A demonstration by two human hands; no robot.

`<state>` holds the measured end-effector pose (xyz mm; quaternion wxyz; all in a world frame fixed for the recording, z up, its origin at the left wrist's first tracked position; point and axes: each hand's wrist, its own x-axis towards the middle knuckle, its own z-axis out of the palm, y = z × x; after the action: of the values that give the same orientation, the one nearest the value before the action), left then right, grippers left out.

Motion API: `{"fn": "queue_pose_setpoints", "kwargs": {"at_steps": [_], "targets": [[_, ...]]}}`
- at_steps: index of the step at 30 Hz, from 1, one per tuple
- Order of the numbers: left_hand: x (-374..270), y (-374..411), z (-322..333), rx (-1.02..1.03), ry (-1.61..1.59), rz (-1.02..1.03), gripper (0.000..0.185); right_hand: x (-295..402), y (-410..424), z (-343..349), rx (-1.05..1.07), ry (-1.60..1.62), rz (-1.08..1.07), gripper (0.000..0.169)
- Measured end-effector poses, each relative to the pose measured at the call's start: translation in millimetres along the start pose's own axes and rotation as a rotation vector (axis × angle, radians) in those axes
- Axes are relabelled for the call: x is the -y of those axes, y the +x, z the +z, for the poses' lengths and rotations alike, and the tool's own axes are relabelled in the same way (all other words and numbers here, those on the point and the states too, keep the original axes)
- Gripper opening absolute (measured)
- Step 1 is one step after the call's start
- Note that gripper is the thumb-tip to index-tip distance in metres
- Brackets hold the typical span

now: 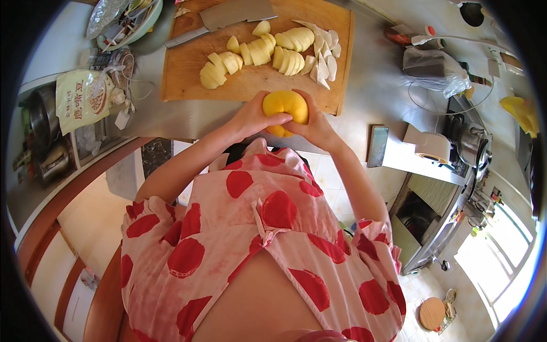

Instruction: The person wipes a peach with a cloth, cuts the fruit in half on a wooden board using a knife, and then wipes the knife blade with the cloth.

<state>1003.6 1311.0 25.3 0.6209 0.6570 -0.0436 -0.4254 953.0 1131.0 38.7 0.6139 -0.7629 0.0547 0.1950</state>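
Observation:
Both my left hand (252, 117) and my right hand (314, 126) grip a round yellow bell pepper (285, 107), thumbs meeting across its near side. It is held over the near edge of a wooden cutting board (256, 87). Sliced pale-yellow pieces, probably potato (256, 51), lie on the board in several fanned rows. Thin white slices (323, 55) are heaped at the board's right. A metal cleaver (235, 17) lies flat across the far left part of the board, its handle past the left edge.
A phone (377, 146) and a paper roll (432, 147) sit at the right of the steel counter (196, 117). At the left are a printed food bag (83, 98) and a basket (143, 30) of small items. A plastic-wrapped bundle (433, 70) and a pot (472, 143) stand farther right.

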Motion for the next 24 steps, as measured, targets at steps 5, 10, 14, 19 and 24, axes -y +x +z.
{"fn": "queue_pose_setpoints", "kwargs": {"at_steps": [5, 10, 14, 19, 24], "targets": [[2, -2, 6, -0.073, 0.133, 0.239, 0.064, 21, -5, -15, 0.073, -0.048, -0.055, 0.073], [-10, -11, 10, -0.053, 0.198, 0.271, 0.066, 39, -13, -25, 0.073, -0.177, -0.116, 0.074], [-15, -20, 15, -0.025, 0.177, 0.281, 0.067, 33, -19, -29, 0.091, -0.164, -0.179, 0.075], [-12, -11, 6, 0.008, 0.046, 0.182, 0.068, 29, -5, -27, 0.087, -0.092, -0.079, 0.077], [-1, -11, -14, -0.076, -0.263, 0.112, 0.070, 14, 29, -5, 0.029, -0.193, -0.141, 0.081]]}}
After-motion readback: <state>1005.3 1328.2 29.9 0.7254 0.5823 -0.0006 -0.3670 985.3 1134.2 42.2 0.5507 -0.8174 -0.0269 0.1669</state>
